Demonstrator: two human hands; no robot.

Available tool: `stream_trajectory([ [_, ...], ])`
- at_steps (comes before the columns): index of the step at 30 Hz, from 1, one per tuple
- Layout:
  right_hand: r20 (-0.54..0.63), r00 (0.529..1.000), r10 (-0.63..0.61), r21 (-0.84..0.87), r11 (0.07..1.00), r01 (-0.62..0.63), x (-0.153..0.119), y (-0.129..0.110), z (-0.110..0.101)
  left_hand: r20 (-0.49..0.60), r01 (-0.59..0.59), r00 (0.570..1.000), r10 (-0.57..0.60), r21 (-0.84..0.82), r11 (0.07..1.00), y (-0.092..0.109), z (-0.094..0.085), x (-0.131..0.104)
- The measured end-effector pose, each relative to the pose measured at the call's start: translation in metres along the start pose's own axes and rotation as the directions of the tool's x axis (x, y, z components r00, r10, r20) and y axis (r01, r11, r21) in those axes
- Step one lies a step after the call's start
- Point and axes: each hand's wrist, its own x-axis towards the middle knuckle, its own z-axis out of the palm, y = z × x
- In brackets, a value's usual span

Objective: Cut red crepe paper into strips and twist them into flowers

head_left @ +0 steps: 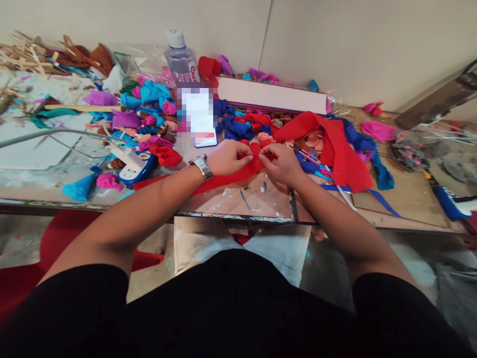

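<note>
My left hand, with a metal watch on its wrist, pinches a red crepe paper strip between thumb and fingers. Close beside it, my right hand pinches the same strip, so a short piece shows between the fingertips. The rest of the strip trails left along the table under my left forearm. A wide red band of the same material lies folded over small pieces to the right of my right hand. Behind my hands are rolled blue pieces. A pair of scissors seems to lie partly covered near my right hand.
A phone leans beyond my left hand, before a plastic bottle. Colourful rolled pieces crowd the left. A blue-and-white power strip with a plugged cable sits near the front edge. A long white box lies by the wall.
</note>
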Motion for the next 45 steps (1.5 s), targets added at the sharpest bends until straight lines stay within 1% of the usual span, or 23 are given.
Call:
stream_trajectory([
  [7,0.014,0.997,-0.071,-0.001,0.997,0.071,-0.0008,-0.001,-0.0015,0.05,0.013,0.999,-0.015,0.03,0.999,-0.0012,-0.0003,0.0007],
  [15,0.01,0.995,-0.103,-0.007,0.995,0.103,-0.0003,-0.0017,-0.0027,0.077,0.001,0.997,-0.002,0.006,1.0,0.001,-0.0012,0.0004],
  [19,-0.029,0.99,-0.136,0.0,0.991,0.136,-0.0006,-0.0016,-0.002,0.092,-0.002,0.996,0.001,0.006,1.0,0.0017,-0.0018,0.0005],
  [21,-0.047,0.989,-0.142,0.003,0.99,0.143,-0.0007,-0.0018,-0.0018,0.1,-0.001,0.995,0.0,0.015,1.0,0.0018,-0.0026,0.0006],
  [26,-0.03,0.987,-0.159,0.004,0.987,0.159,-0.0006,-0.0034,-0.0018,0.127,0.006,0.992,-0.007,0.009,1.0,0.0009,-0.004,0.0011],
  [29,-0.043,0.984,-0.173,0.009,0.985,0.173,-0.0012,-0.0032,-0.0016,0.143,0.016,0.99,-0.017,0.01,1.0,-0.0003,-0.0038,0.0018],
  [33,-0.055,0.987,-0.153,0.015,0.988,0.154,-0.0021,-0.0023,-0.0017,0.177,0.012,0.984,-0.018,0.034,0.999,-0.0004,-0.0034,0.0015],
  [39,-0.044,0.988,-0.145,0.033,0.989,0.146,-0.0023,-0.0027,-0.0017,0.165,-0.002,0.986,0.007,-0.031,1.0,0.0009,-0.0025,0.0009],
  [45,-0.029,0.991,-0.128,0.016,0.992,0.129,-0.0028,-0.0028,-0.0022,0.126,0.016,0.992,-0.004,-0.093,0.996,-0.0048,0.0013,0.0039],
])
